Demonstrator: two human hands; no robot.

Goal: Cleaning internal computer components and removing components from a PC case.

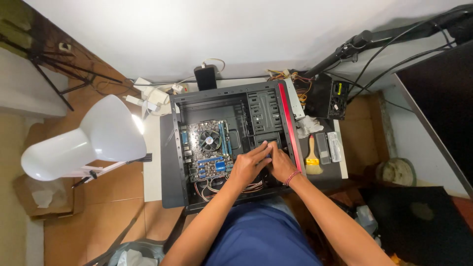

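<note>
Room: white wall behind, tiled floor below, and a small white table [153, 162] carrying the work.
Case: an open black computer case [231, 143] lies on its side on the table, its red front edge toward the person's right.
Circuit board: the green board [209, 150] with its round fan [210, 140] sits in the left half of the case, left of both hands.
Drive bay: the black metal bay [263, 118] fills the right half of the case; its long axis runs away from the person, along the red edge.
Left hand: the left hand [248, 166] reaches in from below, fingers stretched forward and flat, tips at the lower end of the bay.
Right hand: the right hand [281, 165], a red band at the wrist, lies just beside the left, touching it, fingers curled down onto the same spot.
Nearer hand: both meet at the bay's near end; the right one sits closer to the red edge.
Grip: neither hand is seen closed around anything; whatever small part lies under the fingertips is hidden, so it cannot be told.
Cables: loose red and white wires [214, 187] bunch just under the left wrist.
Nearby: a brush [312, 158] on the table to the right, a power supply box [329, 97] beyond it, a white lamp [88, 140] on the left.
</note>
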